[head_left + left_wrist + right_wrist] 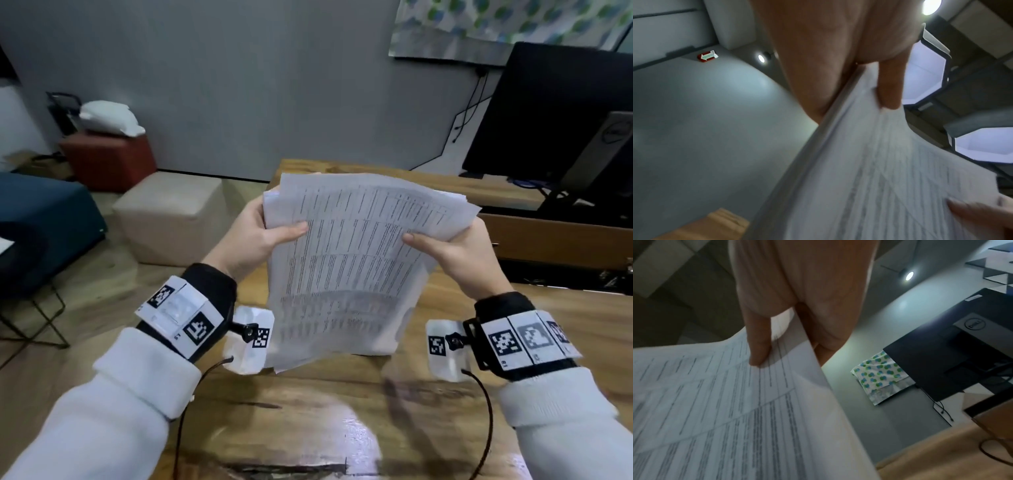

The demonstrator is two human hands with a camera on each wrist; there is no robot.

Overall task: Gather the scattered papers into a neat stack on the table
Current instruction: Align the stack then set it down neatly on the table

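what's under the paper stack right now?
The wooden table: the paper stack stands on its lower edge there, held upright by the left hand and right hand. The tabletop behind the sheets is hidden.

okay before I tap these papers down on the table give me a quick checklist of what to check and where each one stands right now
1. Left hand grips the papers at their left edge, thumb on front: ok.
2. Right hand grips the right edge: ok.
3. Top edges flush: not ok, sheets fan out at the top corners.
4. Bottom edge meeting the table: cannot tell, it looks close or touching.
5. Bare table below the papers: ok.
6. Loose sheets elsewhere: none in view, though the papers hide part of the table.
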